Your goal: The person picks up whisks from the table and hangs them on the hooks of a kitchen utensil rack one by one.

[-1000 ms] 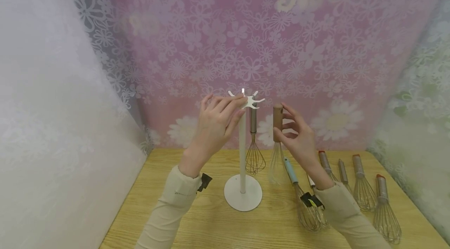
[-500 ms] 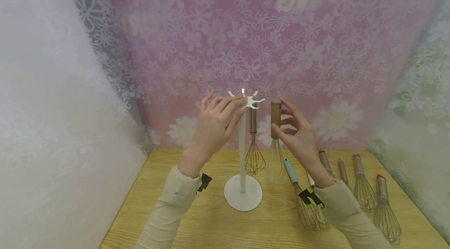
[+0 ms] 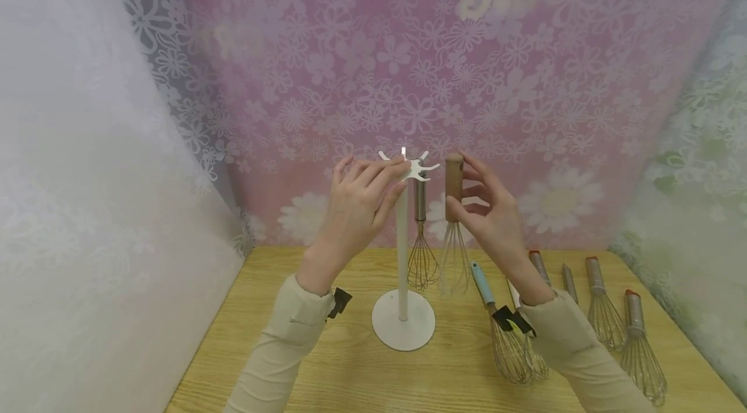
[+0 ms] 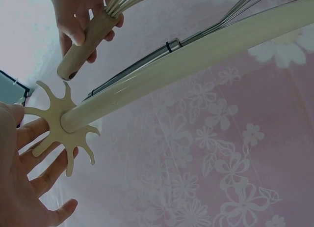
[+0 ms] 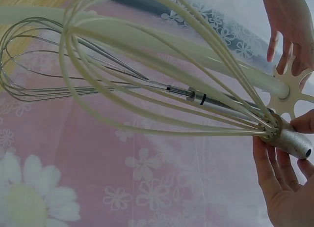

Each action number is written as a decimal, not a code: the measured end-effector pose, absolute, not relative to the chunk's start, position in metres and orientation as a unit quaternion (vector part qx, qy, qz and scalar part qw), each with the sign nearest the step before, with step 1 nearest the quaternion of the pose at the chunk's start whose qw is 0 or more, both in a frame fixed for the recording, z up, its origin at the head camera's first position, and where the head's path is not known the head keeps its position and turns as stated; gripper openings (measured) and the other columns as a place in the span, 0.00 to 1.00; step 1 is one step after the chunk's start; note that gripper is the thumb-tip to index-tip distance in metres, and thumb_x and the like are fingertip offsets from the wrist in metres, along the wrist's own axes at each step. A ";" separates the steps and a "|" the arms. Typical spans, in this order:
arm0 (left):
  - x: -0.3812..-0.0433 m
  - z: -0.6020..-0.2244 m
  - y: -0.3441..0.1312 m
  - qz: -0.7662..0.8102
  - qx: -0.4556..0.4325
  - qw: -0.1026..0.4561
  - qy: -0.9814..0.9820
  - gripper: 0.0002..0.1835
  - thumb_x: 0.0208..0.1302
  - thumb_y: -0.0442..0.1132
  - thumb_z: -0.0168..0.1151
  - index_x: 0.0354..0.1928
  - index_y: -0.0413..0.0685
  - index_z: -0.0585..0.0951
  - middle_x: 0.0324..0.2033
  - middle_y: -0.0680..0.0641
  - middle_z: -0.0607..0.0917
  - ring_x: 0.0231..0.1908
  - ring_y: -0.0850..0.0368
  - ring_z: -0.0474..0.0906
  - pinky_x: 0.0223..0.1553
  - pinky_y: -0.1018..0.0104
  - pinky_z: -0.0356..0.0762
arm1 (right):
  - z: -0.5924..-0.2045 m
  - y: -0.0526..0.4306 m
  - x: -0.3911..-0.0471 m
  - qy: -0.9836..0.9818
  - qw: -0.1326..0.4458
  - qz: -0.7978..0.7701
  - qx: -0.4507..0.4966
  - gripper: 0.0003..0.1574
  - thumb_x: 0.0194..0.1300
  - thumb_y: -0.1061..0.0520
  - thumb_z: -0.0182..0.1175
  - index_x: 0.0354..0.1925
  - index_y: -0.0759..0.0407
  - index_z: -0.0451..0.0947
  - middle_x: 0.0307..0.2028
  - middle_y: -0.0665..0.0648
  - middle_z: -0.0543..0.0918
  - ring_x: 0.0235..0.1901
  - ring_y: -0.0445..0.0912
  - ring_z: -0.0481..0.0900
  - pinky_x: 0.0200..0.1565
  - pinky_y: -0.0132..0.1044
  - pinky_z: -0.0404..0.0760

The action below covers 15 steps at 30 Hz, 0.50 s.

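Observation:
My left hand (image 3: 362,202) lies over the hooked top (image 3: 419,170) of a white upright stand (image 3: 403,238), its fingers outstretched across the disc. A steel-handled whisk (image 3: 420,200) hangs from the stand on the far side. To the right, my right hand (image 3: 493,215) pinches the wooden handle of a whisk (image 3: 453,189) between thumb and fingers. This whisk is upright, with its pale wires downward and the handle end level with the hooks. In the left wrist view, the wooden handle (image 4: 86,47) has its hole end close to the hook tips (image 4: 66,89).
A blue-handled whisk (image 3: 482,283) lies on the wooden table (image 3: 327,367) right of the round base (image 3: 404,335). Several more whisks lie farther right, one with a red-tipped handle (image 3: 633,312). A floral curtain (image 3: 327,63) stands behind the table.
My right hand has raised the wooden-handled whisk and brought it left, closer to the hooks. My left hand has stayed on top of the stand.

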<state>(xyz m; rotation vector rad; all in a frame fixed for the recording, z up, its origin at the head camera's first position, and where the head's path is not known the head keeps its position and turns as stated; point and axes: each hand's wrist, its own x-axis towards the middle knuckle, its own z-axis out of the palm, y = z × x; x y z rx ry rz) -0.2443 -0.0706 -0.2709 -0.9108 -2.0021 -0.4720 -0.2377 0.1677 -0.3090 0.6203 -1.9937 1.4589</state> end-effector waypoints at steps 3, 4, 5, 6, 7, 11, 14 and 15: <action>-0.245 -0.271 -0.071 -0.191 -0.366 0.431 -0.803 0.16 0.78 0.47 0.54 0.60 0.54 0.82 0.58 0.52 0.84 0.53 0.53 0.77 0.70 0.44 0.57 | -0.306 0.166 -0.237 -0.755 0.293 0.538 0.234 0.46 0.64 0.69 0.67 0.75 0.45 0.66 0.57 0.62 0.79 0.41 0.37 0.82 0.42 0.26 0.83; -0.245 -0.271 -0.071 -0.191 -0.366 0.431 -0.803 0.16 0.78 0.47 0.54 0.60 0.54 0.82 0.58 0.52 0.84 0.53 0.53 0.77 0.70 0.44 0.57 | -0.306 0.165 -0.237 -0.758 0.293 0.534 0.235 0.46 0.64 0.69 0.67 0.75 0.44 0.65 0.57 0.62 0.79 0.41 0.37 0.82 0.42 0.25 0.83; -0.244 -0.271 -0.070 -0.191 -0.366 0.431 -0.802 0.16 0.78 0.47 0.54 0.60 0.54 0.82 0.58 0.52 0.84 0.54 0.53 0.77 0.70 0.44 0.57 | -0.305 0.165 -0.236 -0.759 0.293 0.531 0.236 0.46 0.64 0.69 0.67 0.75 0.44 0.65 0.57 0.62 0.79 0.41 0.37 0.82 0.42 0.25 0.83; -0.244 -0.271 -0.070 -0.191 -0.366 0.430 -0.802 0.16 0.78 0.47 0.54 0.60 0.54 0.82 0.58 0.52 0.84 0.54 0.53 0.77 0.70 0.43 0.57 | -0.305 0.164 -0.236 -0.760 0.293 0.530 0.237 0.46 0.64 0.69 0.67 0.75 0.45 0.65 0.57 0.62 0.79 0.40 0.37 0.82 0.42 0.25 0.83; -0.244 -0.271 -0.070 -0.191 -0.367 0.430 -0.803 0.16 0.78 0.47 0.54 0.60 0.53 0.82 0.58 0.52 0.84 0.54 0.53 0.77 0.70 0.43 0.57 | -0.305 0.164 -0.236 -0.760 0.293 0.529 0.238 0.46 0.64 0.69 0.67 0.75 0.45 0.65 0.57 0.62 0.79 0.40 0.37 0.82 0.42 0.25 0.83; -0.244 -0.271 -0.070 -0.191 -0.366 0.430 -0.802 0.16 0.78 0.47 0.54 0.60 0.53 0.82 0.58 0.52 0.84 0.54 0.52 0.77 0.70 0.43 0.57 | -0.304 0.162 -0.236 -0.757 0.293 0.532 0.241 0.46 0.64 0.69 0.67 0.75 0.46 0.66 0.56 0.62 0.79 0.40 0.37 0.82 0.41 0.24 0.83; -0.244 -0.271 -0.070 -0.193 -0.366 0.431 -0.802 0.16 0.78 0.47 0.54 0.60 0.54 0.82 0.58 0.52 0.84 0.54 0.52 0.77 0.71 0.43 0.56 | -0.304 0.162 -0.236 -0.754 0.296 0.532 0.246 0.46 0.64 0.70 0.66 0.75 0.48 0.66 0.56 0.63 0.79 0.40 0.37 0.82 0.41 0.24 0.83; -0.244 -0.271 -0.070 -0.193 -0.366 0.431 -0.802 0.16 0.78 0.47 0.54 0.60 0.54 0.82 0.58 0.52 0.84 0.54 0.52 0.77 0.71 0.43 0.56 | -0.304 0.162 -0.236 -0.754 0.297 0.530 0.248 0.46 0.63 0.70 0.66 0.75 0.49 0.66 0.56 0.63 0.79 0.40 0.37 0.82 0.41 0.24 0.83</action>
